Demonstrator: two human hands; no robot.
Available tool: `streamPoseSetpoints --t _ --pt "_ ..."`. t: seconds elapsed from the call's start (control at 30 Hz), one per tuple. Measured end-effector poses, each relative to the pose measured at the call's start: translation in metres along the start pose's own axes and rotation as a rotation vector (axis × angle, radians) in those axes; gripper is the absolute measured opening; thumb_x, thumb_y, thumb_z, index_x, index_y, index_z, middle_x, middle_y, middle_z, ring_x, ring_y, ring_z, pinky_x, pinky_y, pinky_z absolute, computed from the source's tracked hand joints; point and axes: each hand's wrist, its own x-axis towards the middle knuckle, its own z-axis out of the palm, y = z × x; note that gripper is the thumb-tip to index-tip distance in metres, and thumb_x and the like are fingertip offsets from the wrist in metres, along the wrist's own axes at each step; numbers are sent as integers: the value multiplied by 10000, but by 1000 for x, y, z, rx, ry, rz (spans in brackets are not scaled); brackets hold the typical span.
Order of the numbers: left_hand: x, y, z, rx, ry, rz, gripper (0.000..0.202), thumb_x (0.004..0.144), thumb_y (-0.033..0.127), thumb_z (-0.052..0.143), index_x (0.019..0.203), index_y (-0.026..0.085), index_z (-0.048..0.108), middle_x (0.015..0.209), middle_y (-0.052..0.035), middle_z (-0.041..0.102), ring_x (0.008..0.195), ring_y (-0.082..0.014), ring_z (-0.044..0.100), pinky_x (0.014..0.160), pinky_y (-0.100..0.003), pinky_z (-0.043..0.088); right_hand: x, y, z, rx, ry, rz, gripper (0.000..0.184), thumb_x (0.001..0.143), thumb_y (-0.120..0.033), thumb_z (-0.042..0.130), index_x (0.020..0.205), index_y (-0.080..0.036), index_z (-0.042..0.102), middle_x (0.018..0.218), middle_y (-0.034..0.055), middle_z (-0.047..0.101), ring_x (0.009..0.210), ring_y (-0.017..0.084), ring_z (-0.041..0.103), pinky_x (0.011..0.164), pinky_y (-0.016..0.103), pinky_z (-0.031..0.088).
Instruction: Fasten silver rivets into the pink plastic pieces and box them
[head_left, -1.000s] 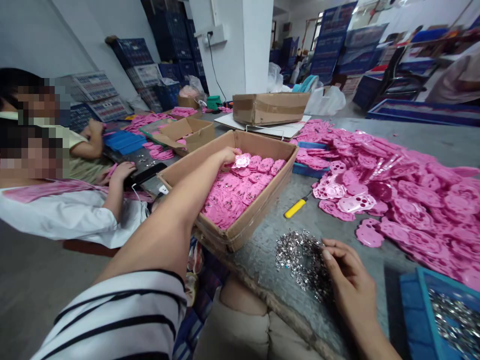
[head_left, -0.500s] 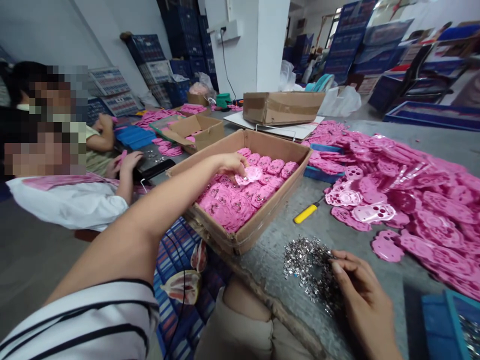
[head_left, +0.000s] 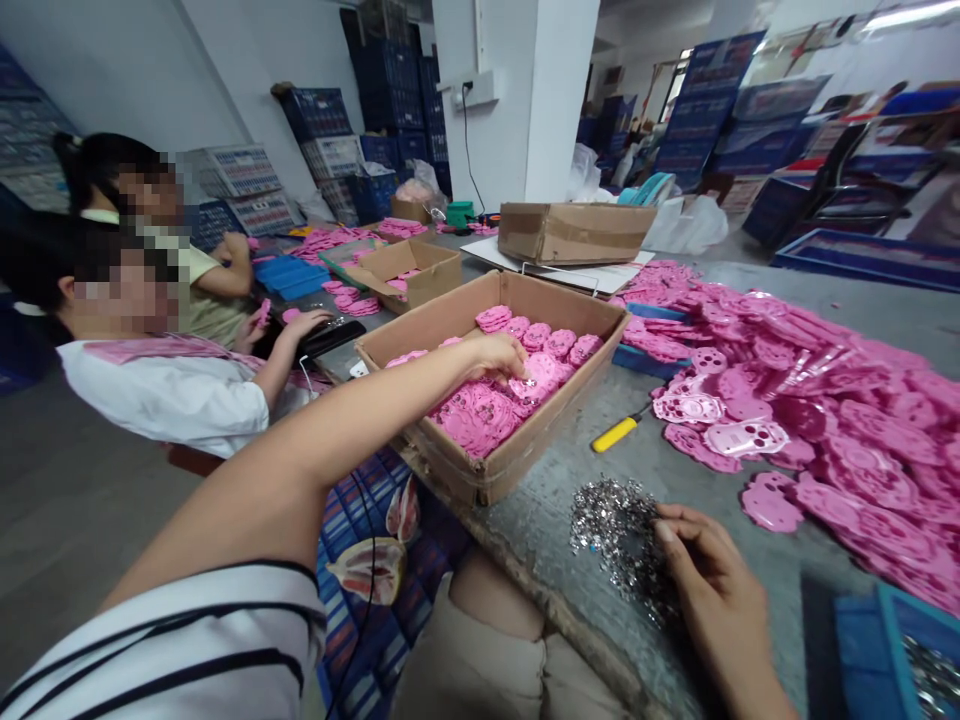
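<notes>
My left hand (head_left: 498, 356) reaches into a cardboard box (head_left: 555, 432), its fingers closed on the edge of a pink plastic piece (head_left: 534, 384) with small metal bits on it. Beneath and around that piece lie rows of similar pink pieces (head_left: 472, 418) in the box. My right hand (head_left: 712, 575) rests at the edge of a pile of small shiny metal parts (head_left: 619, 530) on the table. Its thumb and forefinger are pinched together at the pile; whatever lies between them is too small to make out.
A yellow-handled tool (head_left: 615, 433) lies beyond the metal pile. To the right spreads a large heap of pink pieces (head_left: 847, 430), with a blue bin (head_left: 859, 640) of metal parts nearer me. Two people sit at the left; one has a white sleeve (head_left: 180, 400).
My left hand has moved rightward and nearer within the box, carrying the pink piece down onto the others. My right hand stays pinched at the metal pile. The view has shifted slightly.
</notes>
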Motion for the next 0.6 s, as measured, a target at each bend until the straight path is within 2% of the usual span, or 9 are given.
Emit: streamPoseSetpoints --t 0.13,0.37,0.6 --pt "-3 3 18 158 -57 24 295 520 -33 702 547 177 497 424 51 497 408 -115 469 440 -233 413 0 1 3 13 15 -9 338 733 -539 615 641 -215 645 868 97 688 798 243 636 697 375 506" --pt "0 6 20 485 57 91 327 442 -15 774 477 178 512 436 65 444 566 -135 451 538 -225 312 1 0 5 46 29 -6 346 727 -545 617 627 -214 635 861 102 685 796 245 633 716 392 510" --pt "0 1 25 526 89 44 284 505 -9 744 525 163 519 446 76 434 514 -100 404 517 -220 302 1 0 6 38 27 -3 332 728 -524 606 624 -210 623 868 98 686 800 236 627 725 377 504"
